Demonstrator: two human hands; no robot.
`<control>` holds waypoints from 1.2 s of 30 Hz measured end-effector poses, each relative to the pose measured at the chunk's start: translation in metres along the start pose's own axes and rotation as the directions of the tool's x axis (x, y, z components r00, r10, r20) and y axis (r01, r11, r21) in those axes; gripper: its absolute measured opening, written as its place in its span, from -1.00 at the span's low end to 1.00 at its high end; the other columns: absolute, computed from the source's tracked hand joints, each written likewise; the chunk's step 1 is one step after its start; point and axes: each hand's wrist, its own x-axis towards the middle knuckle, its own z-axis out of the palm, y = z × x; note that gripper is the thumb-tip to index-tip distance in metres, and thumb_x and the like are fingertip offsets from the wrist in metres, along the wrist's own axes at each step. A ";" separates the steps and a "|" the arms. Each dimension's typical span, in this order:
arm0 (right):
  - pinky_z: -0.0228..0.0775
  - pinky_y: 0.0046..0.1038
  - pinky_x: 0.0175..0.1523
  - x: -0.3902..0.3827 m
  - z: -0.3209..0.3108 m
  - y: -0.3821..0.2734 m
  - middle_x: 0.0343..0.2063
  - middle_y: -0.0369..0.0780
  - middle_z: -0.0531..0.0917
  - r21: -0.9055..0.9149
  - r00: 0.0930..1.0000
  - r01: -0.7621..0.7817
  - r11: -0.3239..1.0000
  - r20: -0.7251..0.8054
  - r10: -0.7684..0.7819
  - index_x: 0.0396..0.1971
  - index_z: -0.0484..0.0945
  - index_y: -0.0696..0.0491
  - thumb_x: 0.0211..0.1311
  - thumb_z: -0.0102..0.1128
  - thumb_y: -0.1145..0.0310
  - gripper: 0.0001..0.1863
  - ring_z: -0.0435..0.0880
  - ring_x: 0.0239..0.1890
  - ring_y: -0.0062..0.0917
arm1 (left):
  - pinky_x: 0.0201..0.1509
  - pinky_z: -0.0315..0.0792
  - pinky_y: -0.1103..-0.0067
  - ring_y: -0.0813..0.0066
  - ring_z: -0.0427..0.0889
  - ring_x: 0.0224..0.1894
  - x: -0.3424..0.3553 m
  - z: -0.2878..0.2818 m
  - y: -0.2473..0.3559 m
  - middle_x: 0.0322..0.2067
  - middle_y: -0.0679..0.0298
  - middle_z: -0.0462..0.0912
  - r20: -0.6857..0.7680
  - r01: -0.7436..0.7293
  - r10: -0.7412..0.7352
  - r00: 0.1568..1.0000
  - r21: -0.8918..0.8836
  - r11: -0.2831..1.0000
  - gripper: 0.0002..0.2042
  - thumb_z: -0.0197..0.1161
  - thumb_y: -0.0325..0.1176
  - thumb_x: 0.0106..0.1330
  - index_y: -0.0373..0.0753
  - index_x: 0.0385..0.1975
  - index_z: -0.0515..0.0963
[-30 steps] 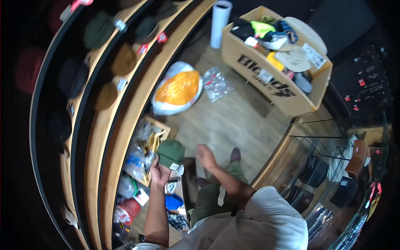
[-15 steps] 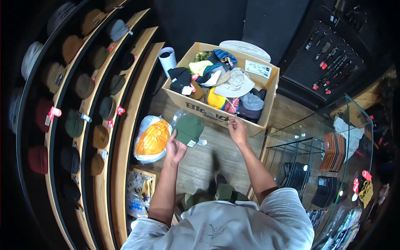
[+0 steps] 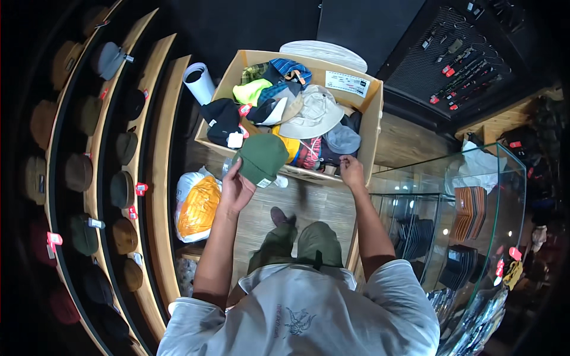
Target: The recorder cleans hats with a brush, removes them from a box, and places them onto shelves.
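While the grip of the left hand (image 3: 238, 191) pinches one green cap (image 3: 263, 157) by its eight-o'clock edge, its crown points toward one o'clock, overlapping one carton's (image 3: 372, 121) near rim in view. At the cap's three o'clock, the right hand (image 3: 352, 171) has a grip I cannot tell.

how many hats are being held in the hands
1: the green cap, in the left hand. The right hand, by the near rim of the cardboard box, shows no hat in its grip.
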 end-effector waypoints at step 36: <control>0.49 -0.31 0.00 0.123 0.065 0.064 -0.19 -0.15 0.70 -0.402 0.421 0.350 0.846 0.874 0.242 -0.28 0.70 -0.03 -0.04 0.41 -0.03 -0.58 0.68 -0.14 -0.26 | 0.37 0.26 0.34 0.26 0.46 0.23 0.127 0.001 0.004 0.18 0.16 0.49 -0.173 0.062 -0.059 0.983 0.009 0.998 -0.58 0.05 -0.21 0.43 -0.28 0.20 0.37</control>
